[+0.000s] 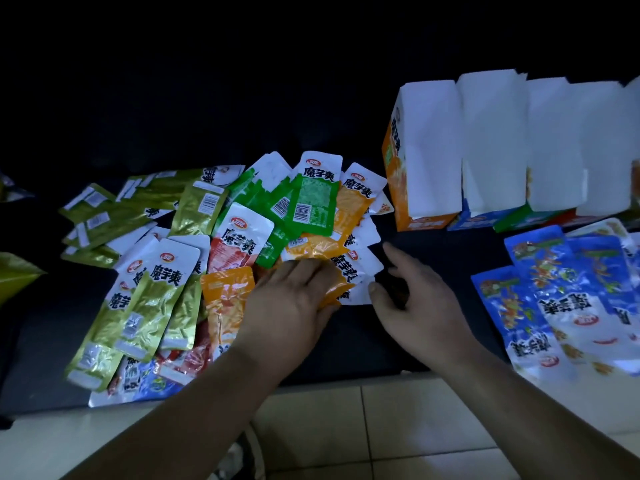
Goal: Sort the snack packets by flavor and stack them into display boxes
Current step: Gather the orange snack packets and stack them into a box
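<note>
魔芋爽 in bold black on the green packet point(313, 195) ahead of me, same on the orange packet point(356, 199), red packet point(239, 244) and gold packet point(156, 289), again down the orange box point(396, 150) side, barcode point(210, 202) on a gold back, red oval logo point(238, 222) too small for me to read

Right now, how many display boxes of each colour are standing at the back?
Orange display box: 1
Blue display box: 1
Green display box: 1
Red display box: 1
Total: 4. One more white flap is cut off at the right edge, so its colour is unclear.

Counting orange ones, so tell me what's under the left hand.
The left hand lies on overlapping orange packets, their white tops poking out toward the right hand. How many it covers is hidden.
</note>
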